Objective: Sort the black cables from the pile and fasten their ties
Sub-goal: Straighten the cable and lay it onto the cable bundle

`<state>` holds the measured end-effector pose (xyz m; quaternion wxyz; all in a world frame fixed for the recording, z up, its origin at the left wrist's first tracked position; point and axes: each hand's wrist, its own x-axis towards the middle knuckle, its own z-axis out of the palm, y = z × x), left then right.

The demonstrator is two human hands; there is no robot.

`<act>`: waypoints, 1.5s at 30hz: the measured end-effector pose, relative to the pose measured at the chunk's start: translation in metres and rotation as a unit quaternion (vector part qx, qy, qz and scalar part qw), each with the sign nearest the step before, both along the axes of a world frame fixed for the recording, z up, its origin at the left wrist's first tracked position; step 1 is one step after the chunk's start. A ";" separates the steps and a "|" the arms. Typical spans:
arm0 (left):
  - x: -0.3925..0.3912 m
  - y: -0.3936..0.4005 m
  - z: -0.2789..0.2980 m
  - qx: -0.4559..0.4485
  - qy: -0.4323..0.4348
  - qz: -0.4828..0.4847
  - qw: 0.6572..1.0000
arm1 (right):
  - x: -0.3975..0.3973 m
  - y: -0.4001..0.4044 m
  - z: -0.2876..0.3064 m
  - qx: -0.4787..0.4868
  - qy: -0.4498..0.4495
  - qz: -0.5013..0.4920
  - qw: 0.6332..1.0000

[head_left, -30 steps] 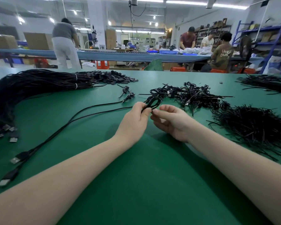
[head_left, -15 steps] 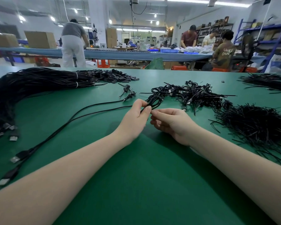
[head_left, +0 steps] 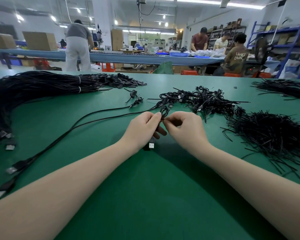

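Just above the green table [head_left: 145,187], my left hand [head_left: 142,129] grips a small coiled black cable [head_left: 164,111], whose loops stick up above my fingers. Its USB plug [head_left: 151,144] hangs below my palm. My right hand [head_left: 185,129] pinches a thin black tie at the coil's waist, fingertip to fingertip with the left. Behind the hands lies a heap of coiled, tied cables [head_left: 203,99]. A pile of loose black ties [head_left: 270,134] sits to the right. Two long uncoiled cables [head_left: 73,125] run off to the left.
A thick bundle of long black cables [head_left: 33,89] fills the left side, its plugs at the table edge. Two small tied coils [head_left: 135,97] lie in the middle. More black ties [head_left: 282,87] lie far right. Several people work at a blue bench [head_left: 128,57] behind.
Both hands have lifted the coil off the table and drawn it closer. The coil now stands upright, its plug hanging below my left hand. My right fingers have curled onto the tie.
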<state>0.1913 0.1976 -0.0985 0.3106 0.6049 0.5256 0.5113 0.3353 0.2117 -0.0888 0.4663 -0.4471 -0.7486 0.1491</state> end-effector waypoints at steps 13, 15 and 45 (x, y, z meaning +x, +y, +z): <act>-0.004 -0.005 -0.001 0.114 0.140 0.128 0.975 | -0.003 -0.003 -0.005 0.060 -0.053 -0.001 0.997; -0.003 -0.005 -0.003 0.097 0.150 0.131 0.975 | -0.001 -0.002 -0.005 0.065 -0.058 -0.003 0.996; 0.003 -0.012 0.000 0.206 0.154 -0.002 0.966 | 0.007 0.004 -0.001 0.052 -0.070 -0.026 0.996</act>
